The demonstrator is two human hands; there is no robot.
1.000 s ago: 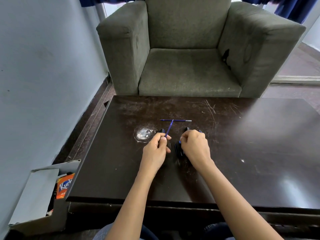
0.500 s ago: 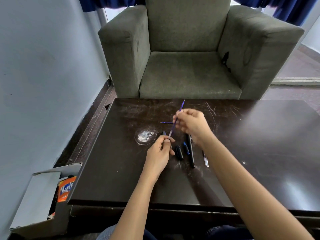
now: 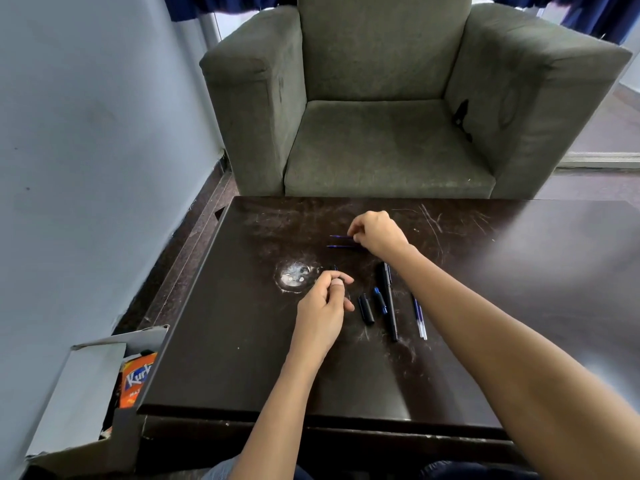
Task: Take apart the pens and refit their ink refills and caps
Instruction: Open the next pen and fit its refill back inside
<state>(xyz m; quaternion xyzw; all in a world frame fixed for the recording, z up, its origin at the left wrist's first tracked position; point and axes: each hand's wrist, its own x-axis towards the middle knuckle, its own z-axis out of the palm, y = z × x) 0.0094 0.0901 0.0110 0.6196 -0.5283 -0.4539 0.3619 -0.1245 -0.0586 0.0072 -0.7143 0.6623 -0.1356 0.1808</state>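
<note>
My right hand reaches to the far middle of the dark table. Its fingertips pinch the right end of a thin blue ink refill, which lies low just beyond a second blue refill. My left hand is closed around a black pen barrel, of which only the dark tip shows above the fingers. To its right lie a black cap, a shorter cap with blue ends, a long black pen and two clear-and-blue refills.
A pale round scuffed patch marks the table left of my left hand. A green armchair stands right behind the table. On the floor at the left sits an open cardboard box with an orange packet. A wall runs along the left.
My right hand pulled the blue refill out of the barrel in my left hand, lifted it, then carried it forward and down beside the other refill. My left hand stayed in place.
</note>
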